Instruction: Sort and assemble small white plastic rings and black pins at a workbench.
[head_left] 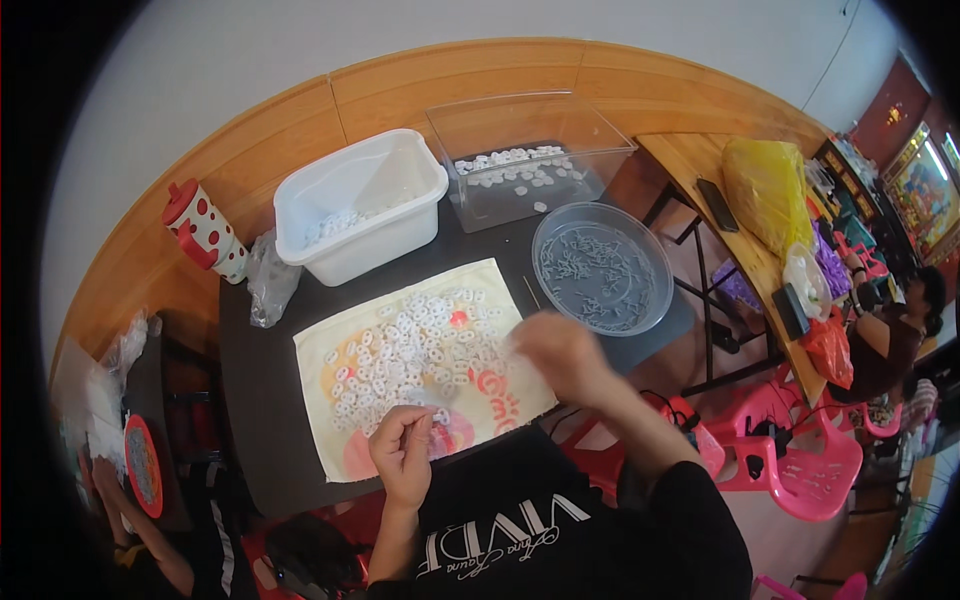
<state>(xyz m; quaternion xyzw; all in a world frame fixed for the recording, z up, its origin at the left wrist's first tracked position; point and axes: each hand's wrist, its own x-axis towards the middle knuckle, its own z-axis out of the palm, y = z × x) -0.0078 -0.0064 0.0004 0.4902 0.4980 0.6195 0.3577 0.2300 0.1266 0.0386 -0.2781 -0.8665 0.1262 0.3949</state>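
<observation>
Head view. The work area is a dark table (250, 420). A cream cloth (318, 400) with red and pink printing lies on it, directly in front of the person. White oval pieces (400, 345) with openings are spread over the cloth, in a dense layer at the middle and more loosely toward the edges.

Left hand (403, 455): positioned over the near edge of the cloth. The fingers are curled, and the thumb and forefinger are brought together on a small pale piece (434, 410) at their tips; its exact shape is too small to tell.

Right hand (562, 355): positioned at the right edge of the cloth, nearest to the outer white oval pieces. The hand is blurred; the degree of finger opening and any held item cannot be determined.

Surrounding containers: a white tub (345, 245) behind the cloth contains small white parts. To its right, a clear rectangular box (530, 115) contains further white pieces. A round clear tray (655, 265) to the right of the cloth contains small slender grey parts. A red-dotted tumbler (207, 232) stands left of the tub, with a crumpled clear bag (272, 280) between them.
</observation>
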